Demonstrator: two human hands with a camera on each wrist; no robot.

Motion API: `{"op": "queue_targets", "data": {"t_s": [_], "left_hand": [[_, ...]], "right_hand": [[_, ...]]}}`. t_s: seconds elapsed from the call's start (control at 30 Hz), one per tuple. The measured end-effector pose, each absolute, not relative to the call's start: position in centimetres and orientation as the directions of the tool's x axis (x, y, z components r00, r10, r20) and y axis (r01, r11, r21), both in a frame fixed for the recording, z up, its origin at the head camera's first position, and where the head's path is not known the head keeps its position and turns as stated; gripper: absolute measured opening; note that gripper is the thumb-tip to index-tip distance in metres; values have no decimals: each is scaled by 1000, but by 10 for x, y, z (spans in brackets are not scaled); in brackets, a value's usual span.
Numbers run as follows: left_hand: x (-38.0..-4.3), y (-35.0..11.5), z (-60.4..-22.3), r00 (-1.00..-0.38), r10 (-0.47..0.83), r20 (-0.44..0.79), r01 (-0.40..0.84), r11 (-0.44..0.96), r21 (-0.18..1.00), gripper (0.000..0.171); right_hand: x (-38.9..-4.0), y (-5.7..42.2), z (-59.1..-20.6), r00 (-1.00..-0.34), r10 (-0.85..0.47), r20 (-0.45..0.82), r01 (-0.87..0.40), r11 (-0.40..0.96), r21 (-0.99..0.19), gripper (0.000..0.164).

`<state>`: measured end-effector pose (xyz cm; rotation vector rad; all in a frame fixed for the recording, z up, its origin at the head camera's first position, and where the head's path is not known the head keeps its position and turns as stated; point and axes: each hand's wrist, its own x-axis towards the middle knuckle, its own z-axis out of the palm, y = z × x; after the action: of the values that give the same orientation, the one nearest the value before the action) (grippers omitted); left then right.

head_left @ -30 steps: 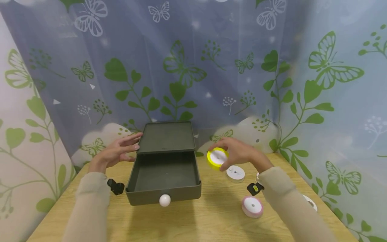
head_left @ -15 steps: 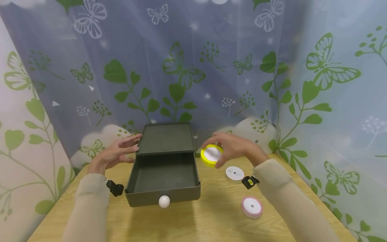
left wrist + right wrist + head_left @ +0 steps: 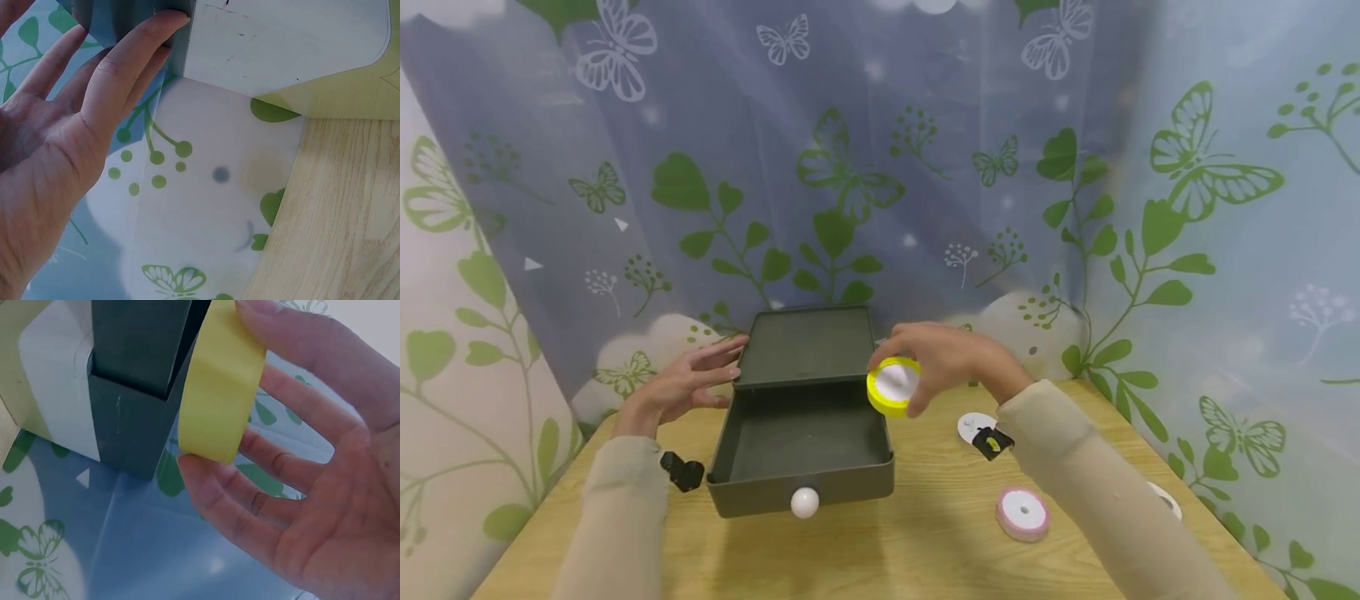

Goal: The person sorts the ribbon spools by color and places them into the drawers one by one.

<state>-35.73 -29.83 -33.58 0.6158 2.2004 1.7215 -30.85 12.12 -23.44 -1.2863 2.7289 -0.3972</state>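
Observation:
A dark grey-green box (image 3: 808, 346) stands on the table with its drawer (image 3: 801, 487) pulled out; the drawer has a round white knob (image 3: 805, 502). My right hand (image 3: 951, 362) pinches a spool of yellow ribbon (image 3: 893, 386) between thumb and fingers, held up at the drawer's right rear side. In the right wrist view the yellow ribbon (image 3: 222, 381) is seen edge-on beside the box. My left hand (image 3: 688, 379) touches the box's left side with straight fingers, as the fingertips (image 3: 175, 22) show in the left wrist view.
A pink-edged spool (image 3: 1023, 512) lies on the wooden table (image 3: 947, 550) at the right. Behind it is a white spool (image 3: 973, 423), partly covered by the wrist camera (image 3: 991, 443). Another white spool (image 3: 1167, 500) shows past the right sleeve. A printed curtain (image 3: 850, 167) hangs behind.
My right hand has carried the yellow ribbon spool leftward, from the table's right part to the drawer's right edge. The left hand has stayed against the box.

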Motion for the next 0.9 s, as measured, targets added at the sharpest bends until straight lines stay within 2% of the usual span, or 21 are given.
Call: {"op": "queue_targets", "data": {"t_s": [0.2,0.9], "left_hand": [[-357,-299,-337,-871,490,39,159,205,966,73],[-358,-299,-336,-869,493,37,161,210,964,76]], "right_hand": [[-305,106,-229,-606,-795,9,-771,584,-255,63],[-306,44,-220,-588,-803,-98,-778,595,-202,67]]}}
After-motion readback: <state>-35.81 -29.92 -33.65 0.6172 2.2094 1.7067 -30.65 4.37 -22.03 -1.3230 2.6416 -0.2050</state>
